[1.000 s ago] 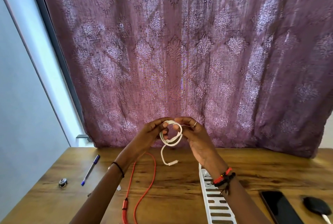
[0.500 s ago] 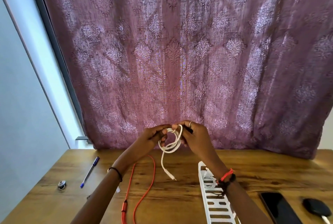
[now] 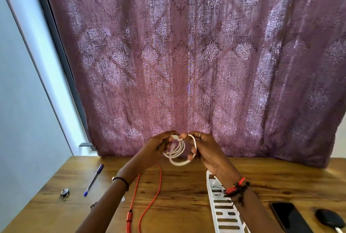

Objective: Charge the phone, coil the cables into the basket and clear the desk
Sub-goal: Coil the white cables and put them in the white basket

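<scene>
Presently, the scene is read as follows.
White cable: a white cable (image 3: 177, 151) is held above the desk (image 3: 187, 186) in several loops, with no loose tail seen hanging.
Left hand: the left hand (image 3: 157, 146) is pinched on the top of the loops with its fingertips.
Right hand: the right hand (image 3: 207, 150) is curled around the outer loop, its fingers threaded through the ring.
Basket: a white slotted basket (image 3: 224, 216) is set on the desk below the right wrist; a bit of white cable appears to be lying inside it already.
Orange cable: an orange cable (image 3: 149, 195) is left uncoiled on the desk, trailing toward the near edge.
Phone: a dark phone (image 3: 289, 217) is lying flat at the right, and no cable is seen plugged into it.
Other items: a blue pen (image 3: 93, 180), a small metal piece (image 3: 64, 193) and a black object (image 3: 330, 218) are left on the desk.
Progress: the coiling is judged roughly midway; the white coil is nearly ready for the basket, while the orange cable, the charging and the clearing are still to be done.
</scene>
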### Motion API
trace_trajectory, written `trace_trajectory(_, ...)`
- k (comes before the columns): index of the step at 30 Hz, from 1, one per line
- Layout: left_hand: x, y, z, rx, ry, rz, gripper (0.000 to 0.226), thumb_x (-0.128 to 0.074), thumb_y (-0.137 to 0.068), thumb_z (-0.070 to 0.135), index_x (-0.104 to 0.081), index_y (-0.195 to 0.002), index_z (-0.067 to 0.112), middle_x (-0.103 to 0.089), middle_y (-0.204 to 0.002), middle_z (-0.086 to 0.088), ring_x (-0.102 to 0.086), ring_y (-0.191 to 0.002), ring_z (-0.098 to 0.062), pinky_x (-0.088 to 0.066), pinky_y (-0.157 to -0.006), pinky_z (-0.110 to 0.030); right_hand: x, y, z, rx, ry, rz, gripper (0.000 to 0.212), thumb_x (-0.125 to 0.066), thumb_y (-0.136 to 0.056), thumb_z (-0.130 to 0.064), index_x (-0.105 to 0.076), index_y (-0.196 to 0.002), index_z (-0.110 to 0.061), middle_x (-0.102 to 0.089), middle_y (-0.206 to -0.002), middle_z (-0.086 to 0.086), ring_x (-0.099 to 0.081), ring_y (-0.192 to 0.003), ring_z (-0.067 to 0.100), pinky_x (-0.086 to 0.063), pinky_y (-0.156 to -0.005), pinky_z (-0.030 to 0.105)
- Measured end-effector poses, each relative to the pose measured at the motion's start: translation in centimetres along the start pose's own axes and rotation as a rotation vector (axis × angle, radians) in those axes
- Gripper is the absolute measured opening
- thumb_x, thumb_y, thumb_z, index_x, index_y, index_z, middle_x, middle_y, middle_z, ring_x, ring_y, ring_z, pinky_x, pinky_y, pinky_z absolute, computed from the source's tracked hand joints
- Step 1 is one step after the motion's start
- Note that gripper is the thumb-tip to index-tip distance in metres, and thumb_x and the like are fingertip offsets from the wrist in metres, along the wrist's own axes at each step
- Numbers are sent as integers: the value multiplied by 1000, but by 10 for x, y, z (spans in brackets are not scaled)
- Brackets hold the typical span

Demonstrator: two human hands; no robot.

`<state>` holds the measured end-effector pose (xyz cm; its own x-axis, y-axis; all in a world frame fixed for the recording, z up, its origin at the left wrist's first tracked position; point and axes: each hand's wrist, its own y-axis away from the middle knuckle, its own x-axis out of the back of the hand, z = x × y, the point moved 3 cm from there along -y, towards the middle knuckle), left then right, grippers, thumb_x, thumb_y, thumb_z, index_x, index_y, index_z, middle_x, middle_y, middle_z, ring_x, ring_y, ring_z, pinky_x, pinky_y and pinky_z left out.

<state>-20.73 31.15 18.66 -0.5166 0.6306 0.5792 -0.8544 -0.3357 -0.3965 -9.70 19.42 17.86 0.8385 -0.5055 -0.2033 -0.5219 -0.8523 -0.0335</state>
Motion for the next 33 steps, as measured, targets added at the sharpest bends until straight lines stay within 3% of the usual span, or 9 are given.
trace_trajectory(5,1,0,-9,-1,-79,14,40,-34,-93,-12,-53,-123,7,-55,-84,-5,-50,-74,-13,-37,-65,-9,1,4,-2,-77,55,1,22,-72,-79,-21,-68,-97,-7,-39,-39,-5,-25,-25,4,-30,-31,13)
trace_trajectory(11,-1,1,-17,59,62,75,43,-34,-94,-11,-52,-112,24,-54,-74,3,-47,-64,-2,-39,-62,-12,0,5,-8,-75,166,-72,13,-61,-88,-16,-71,-98,-15,-45,-42,-3,-26,-25,4,-31,-33,14)
trace_trajectory(14,-1,0,-20,112,161,139,34,-35,-96,-9,-56,-110,14,-48,-63,6,-46,-52,2,-39,-55,-13,1,0,-5,-59,123,-80,27,-43,-97,-9,-69,-96,-18,-48,-47,-2,-25,-28,3,-29,-33,14)
trace_trajectory(16,1,1,-22,160,248,189,30,-35,-97,-5,-58,-108,11,-45,-61,3,-44,-48,2,-38,-49,-14,3,-3,-5,-10,128,-60,27,-43,-97,-11,-69,-94,-19,-49,-49,-2,-30,-32,3,-27,-33,14)
trace_trajectory(21,-3,3,-20,276,506,238,25,-34,-98,-1,-53,-113,0,-43,-62,-1,-44,-44,2,-37,-44,-13,7,-8,-5,300,582,89,12,-67,-85,-16,-72,-92,-24,-58,-51,-15,-50,-47,-3,-36,-51,10)
trace_trajectory(23,-7,4,-16,279,600,246,24,-33,-98,-2,-53,-112,0,-42,-64,-3,-45,-43,2,-38,-43,-11,8,-8,-5,424,684,232,14,-70,-81,-15,-74,-95,-15,-64,-77,-13,-58,-71,-1,-41,-68,11)
trace_trajectory(25,-10,6,-15,274,669,268,25,-34,-97,-2,-52,-114,-2,-44,-62,-1,-46,-43,2,-40,-46,-11,8,-6,-7,560,814,370,19,-72,-78,-10,-74,-97,-7,-57,-96,4,-55,-86,11,-41,-79,12)
trace_trajectory(28,-16,7,-14,266,695,319,26,-37,-97,0,-54,-116,-2,-49,-63,1,-47,-47,0,-42,-51,-14,1,0,-5,719,928,438,21,-72,-76,-4,-73,-97,-3,-60,-88,13,-57,-77,12,-38,-71,12)
trace_trajectory(33,-19,8,-13,247,626,404,23,-41,-96,1,-61,-105,8,-63,-65,11,-56,-56,2,-48,-55,-13,1,1,4,609,883,492,10,-70,-79,-4,-61,-81,-5,-66,-78,8,-63,-73,23,-48,-68,28)
